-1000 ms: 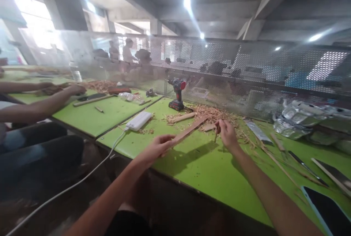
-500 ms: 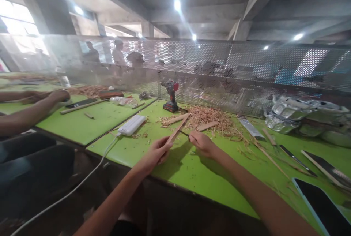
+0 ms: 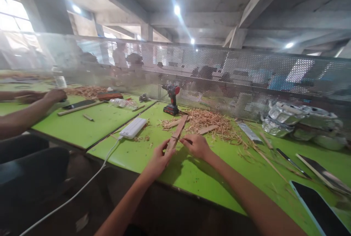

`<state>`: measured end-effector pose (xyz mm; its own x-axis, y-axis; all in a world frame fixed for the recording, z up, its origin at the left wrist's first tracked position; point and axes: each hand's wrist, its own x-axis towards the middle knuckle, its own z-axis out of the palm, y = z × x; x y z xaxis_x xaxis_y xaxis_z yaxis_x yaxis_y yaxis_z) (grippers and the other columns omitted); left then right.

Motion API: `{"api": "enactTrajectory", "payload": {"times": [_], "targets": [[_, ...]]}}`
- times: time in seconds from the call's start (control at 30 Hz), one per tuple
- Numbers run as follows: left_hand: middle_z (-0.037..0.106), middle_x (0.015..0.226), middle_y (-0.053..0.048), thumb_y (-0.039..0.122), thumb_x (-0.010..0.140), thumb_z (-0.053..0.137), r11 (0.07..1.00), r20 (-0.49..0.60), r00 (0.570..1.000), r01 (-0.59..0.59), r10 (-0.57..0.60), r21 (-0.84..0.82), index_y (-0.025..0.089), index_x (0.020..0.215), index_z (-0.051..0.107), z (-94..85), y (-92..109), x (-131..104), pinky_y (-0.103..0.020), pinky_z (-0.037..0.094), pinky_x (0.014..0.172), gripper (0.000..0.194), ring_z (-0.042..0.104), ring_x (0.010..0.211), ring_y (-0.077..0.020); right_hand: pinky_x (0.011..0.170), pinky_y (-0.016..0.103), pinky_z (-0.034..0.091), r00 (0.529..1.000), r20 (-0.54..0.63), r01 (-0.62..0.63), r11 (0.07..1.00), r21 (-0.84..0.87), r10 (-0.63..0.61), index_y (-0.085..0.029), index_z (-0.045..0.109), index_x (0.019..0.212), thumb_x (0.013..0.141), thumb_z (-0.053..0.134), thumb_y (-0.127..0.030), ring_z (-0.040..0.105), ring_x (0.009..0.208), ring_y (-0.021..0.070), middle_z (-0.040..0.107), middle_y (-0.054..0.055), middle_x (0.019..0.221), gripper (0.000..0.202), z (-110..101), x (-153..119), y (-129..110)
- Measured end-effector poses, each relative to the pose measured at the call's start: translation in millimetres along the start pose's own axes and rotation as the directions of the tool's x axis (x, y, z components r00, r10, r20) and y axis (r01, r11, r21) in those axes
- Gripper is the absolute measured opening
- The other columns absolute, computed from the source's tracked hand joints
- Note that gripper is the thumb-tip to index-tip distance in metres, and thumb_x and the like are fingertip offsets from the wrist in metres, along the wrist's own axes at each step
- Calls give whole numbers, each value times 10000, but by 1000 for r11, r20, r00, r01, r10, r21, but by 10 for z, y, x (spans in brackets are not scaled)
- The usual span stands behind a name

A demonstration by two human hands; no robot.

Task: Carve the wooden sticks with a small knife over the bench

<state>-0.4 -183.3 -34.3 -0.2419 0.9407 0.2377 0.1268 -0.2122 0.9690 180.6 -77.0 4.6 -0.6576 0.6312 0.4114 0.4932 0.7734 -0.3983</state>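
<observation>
My left hand [image 3: 162, 158] is closed round the near end of a flat wooden strip [image 3: 179, 128], which slants up and away over the table. My right hand [image 3: 196, 145] pinches a thin dark tool [image 3: 174, 138], which lies across the strip just beyond my left fingers. Most of this tool is hidden by the fingers, so whether it is a knife or a file does not show. Beyond the strip spreads a heap of curly wood shavings [image 3: 211, 119] with a flat wood piece [image 3: 207, 129] on its near side.
A cordless drill [image 3: 172, 98] stands behind the strip. Left of my hands lies a white power strip [image 3: 133, 128] with its cable. To the right are a phone [image 3: 318, 206], foil-wrapped bundles [image 3: 285, 119] and a dark slim tool [image 3: 293, 163]. A co-worker's arm [image 3: 27, 115] rests at far left.
The wooden strip has turned so its broad face shows more. My right hand has come nearer to my left, drawing the dark tool lower along the strip. The view has shifted slightly.
</observation>
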Motion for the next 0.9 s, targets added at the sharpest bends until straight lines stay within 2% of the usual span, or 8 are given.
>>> {"api": "enactTrajectory", "payload": {"times": [0.1, 0.2, 0.3, 0.5, 0.7, 0.77, 0.9], "targets": [[759, 1128, -148, 492, 779, 715, 999, 42, 998, 43, -44, 11, 56, 1377, 644, 10, -30, -3, -275, 513, 652, 744, 647, 791, -193, 656, 298, 316, 1000, -12, 3, 997, 75, -2, -238, 702, 756, 1009, 478, -668, 587, 697, 221, 725, 44, 751, 547, 75, -32, 52], [767, 1044, -119, 512, 785, 694, 997, 92, 993, 79, -80, 19, 55, 1416, 643, 12, -46, -8, -235, 419, 525, 781, 527, 599, -122, 630, 298, 326, 1000, -17, -6, 988, 152, 9, -207, 707, 742, 1002, 481, -690, 563, 639, 197, 685, 39, 688, 593, 146, -86, 141], [770, 1019, -106, 493, 778, 720, 997, 92, 992, 81, -82, 8, 81, 1390, 685, 6, -44, -17, -220, 396, 510, 739, 503, 591, -113, 631, 294, 341, 1000, -20, -4, 982, 190, 7, -191, 737, 780, 999, 513, -683, 564, 640, 185, 685, 35, 695, 583, 175, -128, 204], [754, 920, -70, 480, 783, 746, 997, 71, 994, 81, -80, -9, 83, 1417, 669, 3, -22, -57, -191, 371, 496, 751, 495, 602, -111, 628, 282, 343, 999, -27, 24, 975, 219, -18, -170, 737, 758, 1008, 526, -671, 533, 636, 162, 653, 27, 669, 598, 152, -139, 198], [693, 759, -13, 507, 774, 741, 992, 113, 985, 128, -128, 8, 56, 1474, 609, 3, 11, -63, -191, 302, 447, 844, 379, 493, -77, 626, 281, 341, 998, -50, 48, 976, 214, -38, -152, 731, 739, 1015, 518, -676, 526, 628, 154, 649, 30, 662, 629, 147, -135, 167], [695, 756, -17, 508, 768, 738, 992, 105, 986, 126, -127, 16, 49, 1465, 613, 1, 29, -55, -198, 331, 464, 845, 413, 506, -88, 626, 283, 347, 998, -54, 45, 976, 215, -34, -153, 747, 752, 1019, 534, -644, 538, 632, 158, 671, 36, 676, 598, 150, -142, 164], [755, 878, -63, 486, 747, 755, 995, 82, 992, 91, -94, 44, 80, 1361, 699, -6, 55, -37, -231, 449, 559, 737, 575, 645, -152, 634, 284, 380, 999, -45, 32, 972, 233, -22, -166, 803, 858, 1017, 578, -584, 590, 654, 171, 748, 52, 758, 501, 163, -155, 171]]}}
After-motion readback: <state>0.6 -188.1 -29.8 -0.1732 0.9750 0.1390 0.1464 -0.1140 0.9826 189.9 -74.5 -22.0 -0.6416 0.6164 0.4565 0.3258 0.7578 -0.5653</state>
